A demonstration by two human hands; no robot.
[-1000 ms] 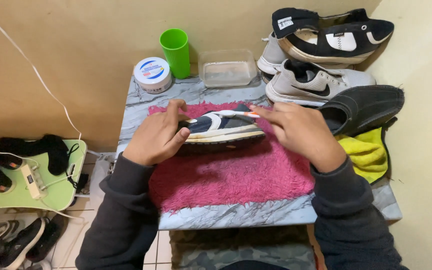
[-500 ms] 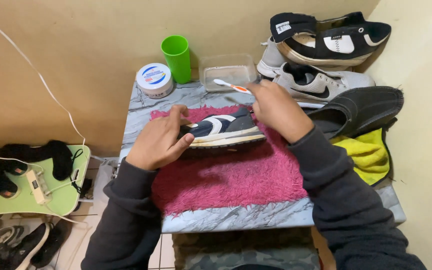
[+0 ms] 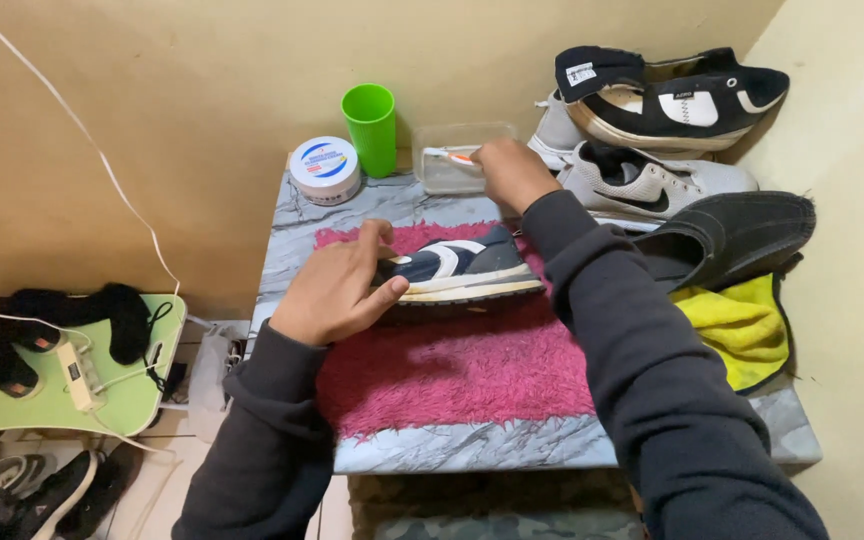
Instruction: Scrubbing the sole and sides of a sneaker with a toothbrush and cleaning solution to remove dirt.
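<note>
My left hand [image 3: 337, 287] grips the heel end of a navy and white sneaker [image 3: 467, 265] that lies on its side on a pink shaggy towel [image 3: 462, 365]. My right hand [image 3: 512, 172] reaches to the back of the table and holds a white and orange toothbrush [image 3: 449, 155] with its head over a clear plastic tub [image 3: 452, 160]. A green cup [image 3: 371, 127] and a round white jar with a blue and white lid [image 3: 325, 170] stand to the left of the tub.
The towel lies on a small marble-patterned table [image 3: 292, 225] against a tan wall. Several shoes [image 3: 652, 130] are piled at the back right, above a yellow cloth [image 3: 742, 325]. On the floor at left are a green board [image 3: 52, 385], a power strip, black socks and more shoes.
My right hand lifted the toothbrush off the sneaker and carried it back to the clear tub. My left hand kept its hold on the sneaker.
</note>
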